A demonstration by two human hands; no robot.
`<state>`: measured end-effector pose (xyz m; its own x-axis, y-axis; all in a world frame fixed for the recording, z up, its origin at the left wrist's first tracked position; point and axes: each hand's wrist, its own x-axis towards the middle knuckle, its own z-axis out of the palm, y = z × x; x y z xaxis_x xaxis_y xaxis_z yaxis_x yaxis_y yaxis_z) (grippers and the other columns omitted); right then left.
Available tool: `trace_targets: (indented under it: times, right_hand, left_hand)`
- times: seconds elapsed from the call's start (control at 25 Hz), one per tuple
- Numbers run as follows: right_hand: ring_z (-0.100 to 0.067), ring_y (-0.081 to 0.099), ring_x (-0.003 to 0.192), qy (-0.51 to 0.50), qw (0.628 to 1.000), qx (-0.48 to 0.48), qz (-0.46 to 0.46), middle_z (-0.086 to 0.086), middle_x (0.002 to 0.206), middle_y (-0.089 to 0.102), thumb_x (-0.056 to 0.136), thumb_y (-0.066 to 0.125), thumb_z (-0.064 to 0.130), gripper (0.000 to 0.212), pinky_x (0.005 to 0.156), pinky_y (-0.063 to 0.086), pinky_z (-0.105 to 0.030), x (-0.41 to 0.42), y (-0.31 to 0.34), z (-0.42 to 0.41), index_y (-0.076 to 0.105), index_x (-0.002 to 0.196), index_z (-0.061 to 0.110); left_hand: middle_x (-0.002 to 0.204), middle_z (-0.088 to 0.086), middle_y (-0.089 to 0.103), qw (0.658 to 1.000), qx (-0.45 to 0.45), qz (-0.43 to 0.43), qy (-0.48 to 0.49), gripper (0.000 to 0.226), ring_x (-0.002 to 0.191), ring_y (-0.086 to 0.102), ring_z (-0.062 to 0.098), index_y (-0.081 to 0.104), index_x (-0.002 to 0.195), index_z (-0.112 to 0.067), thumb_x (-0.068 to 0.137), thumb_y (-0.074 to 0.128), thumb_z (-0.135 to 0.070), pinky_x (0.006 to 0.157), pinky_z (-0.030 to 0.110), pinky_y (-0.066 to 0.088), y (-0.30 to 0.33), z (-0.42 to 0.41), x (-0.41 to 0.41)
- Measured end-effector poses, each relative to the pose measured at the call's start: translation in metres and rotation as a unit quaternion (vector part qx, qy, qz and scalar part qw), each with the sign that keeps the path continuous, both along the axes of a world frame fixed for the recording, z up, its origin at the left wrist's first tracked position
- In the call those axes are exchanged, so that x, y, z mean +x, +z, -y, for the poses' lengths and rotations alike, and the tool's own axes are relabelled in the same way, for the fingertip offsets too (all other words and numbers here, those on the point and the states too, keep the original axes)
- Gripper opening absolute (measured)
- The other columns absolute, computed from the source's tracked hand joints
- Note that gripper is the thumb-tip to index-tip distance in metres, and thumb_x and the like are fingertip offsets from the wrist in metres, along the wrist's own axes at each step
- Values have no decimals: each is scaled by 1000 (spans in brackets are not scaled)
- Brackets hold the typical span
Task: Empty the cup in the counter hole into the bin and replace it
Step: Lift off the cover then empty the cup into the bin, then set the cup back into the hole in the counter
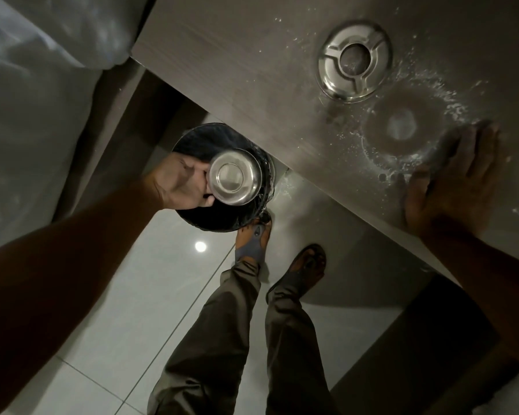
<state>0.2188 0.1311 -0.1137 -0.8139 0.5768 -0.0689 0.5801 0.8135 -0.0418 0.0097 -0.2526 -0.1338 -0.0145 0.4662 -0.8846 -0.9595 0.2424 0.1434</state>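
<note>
My left hand (180, 181) grips a steel cup (233, 176) turned upside down, its base facing me, directly over a round bin with a black liner (222, 217) on the floor beside the counter. On the grey counter (237, 70) the round hole (401, 124) stands open, ringed by white powder. A steel ring-shaped cover (355, 59) lies on the counter just behind the hole. My right hand (453, 178) rests flat on the counter to the right of the hole, fingers spread, holding nothing.
White powder is scattered over the counter around the hole and on the floor below its edge. My two feet in sandals (282, 259) stand on pale floor tiles, the left foot touching the bin. A grey curtain (42, 85) hangs at the left.
</note>
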Motion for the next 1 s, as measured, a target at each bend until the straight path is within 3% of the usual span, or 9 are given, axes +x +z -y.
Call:
trace_targets:
  times: [0.24,0.44,0.6,0.68,0.72,0.76,0.84,0.92,1.0]
  right_hand:
    - [-39,6,156,-2,1000,-4,-27,-26,167,9,97,42,38,78,126,4,-49,1,-1,1,12,158,-1]
    - [-39,9,155,-10,999,-14,-50,-26,167,12,95,41,40,78,126,7,-50,1,-2,1,13,158,2]
    - [-40,13,155,-20,998,-17,-54,-26,166,16,95,46,41,81,126,10,-50,-1,-3,4,16,158,1]
    - [-39,12,155,-30,998,-19,-49,-24,167,15,94,46,41,81,127,6,-46,-1,0,4,16,159,2]
    - [-37,11,155,-32,998,-21,-44,-23,167,14,94,45,40,80,127,3,-44,-3,1,5,15,159,3]
    - [-37,10,156,-36,998,-20,-38,-23,167,14,93,43,40,81,127,1,-42,-4,2,5,15,159,4]
    - [-36,9,156,-39,998,-32,-29,-22,168,13,91,43,39,82,127,0,-44,-6,4,6,15,160,3]
    - [-37,10,156,-39,997,-48,-38,-23,167,14,90,44,39,82,127,5,-48,-7,7,6,18,159,2]
    - [-38,12,155,-36,997,-50,-43,-23,167,17,90,48,39,83,126,8,-50,-6,8,4,20,158,2]
  left_hand:
    - [92,4,39,998,-23,-13,-48,24,73,42,15,49,113,-17,90,44,-25,75,35,33,-9,-11,8]
    - [91,4,39,1000,-29,1,4,23,73,43,14,48,113,-16,92,44,-21,73,32,35,4,-8,14]
    - [106,8,39,998,6,-35,57,24,93,43,19,53,111,-15,87,54,-17,79,31,37,53,0,18]
    - [104,14,44,988,41,-132,71,11,98,45,25,57,99,-12,89,58,-16,88,35,38,89,-16,29]
    - [101,12,53,965,53,-254,42,7,95,51,24,62,97,-15,92,59,-19,88,36,43,105,-35,37]
    - [96,3,61,905,52,-422,-18,7,88,57,21,66,95,-22,95,59,-22,83,34,48,117,-62,46]
    - [96,-15,66,660,50,-733,-157,12,85,60,15,64,99,-29,98,58,-19,78,33,48,127,-123,62]
    - [101,-8,70,452,55,-858,-237,20,97,58,20,66,104,-25,90,65,-11,86,45,40,118,-179,69]
    - [101,0,73,395,47,-874,-278,27,103,53,25,74,102,-19,79,73,-5,89,46,32,100,-217,67]
